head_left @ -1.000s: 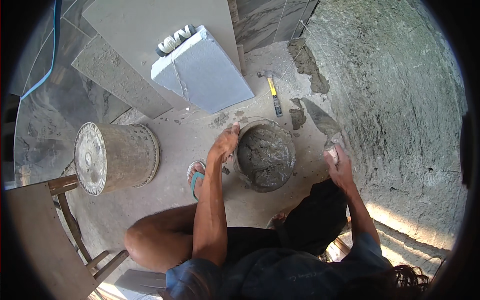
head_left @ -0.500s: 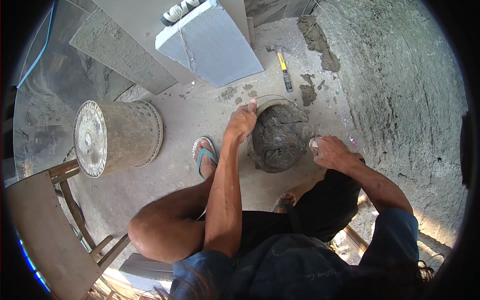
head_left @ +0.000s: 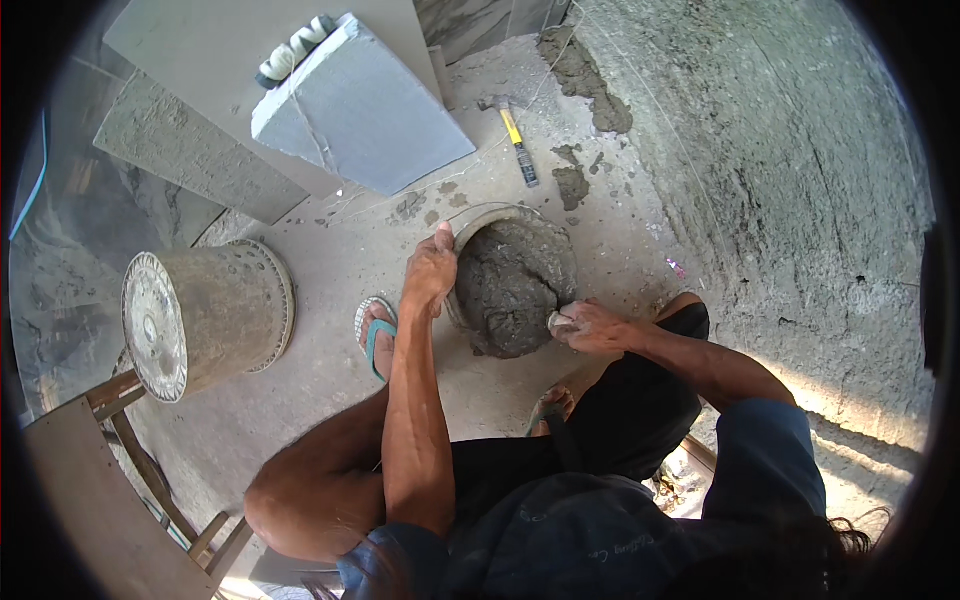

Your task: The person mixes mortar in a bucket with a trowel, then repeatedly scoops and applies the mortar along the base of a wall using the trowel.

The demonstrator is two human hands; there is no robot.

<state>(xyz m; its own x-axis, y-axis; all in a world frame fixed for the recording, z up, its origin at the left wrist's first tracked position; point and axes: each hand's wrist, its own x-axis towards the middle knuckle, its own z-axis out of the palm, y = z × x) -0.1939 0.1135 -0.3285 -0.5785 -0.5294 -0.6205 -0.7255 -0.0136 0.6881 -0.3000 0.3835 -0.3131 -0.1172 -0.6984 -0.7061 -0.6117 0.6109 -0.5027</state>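
A round bucket of wet grey mortar stands in front of me, its mouth facing up toward me. My left hand is closed on the bucket's left rim, thumb on top. At the lower right rim, my right hand is closed round a tool with a pale handle; its other end is not visible, so I cannot tell the exact kind. The mortar is heaped and creased, with a dark groove running toward the right hand.
A hammer with a yellow and black handle lies beyond the bucket. Farther left are a foam block and grey boards. A dirty bucket lies on its side at left, near a wooden stand. Rough mortar surface spreads at right.
My right hand has moved left, from beside the bucket to its lower right rim. The mortar's surface has changed shape. My left hand stays on the rim; the whole view has shifted.
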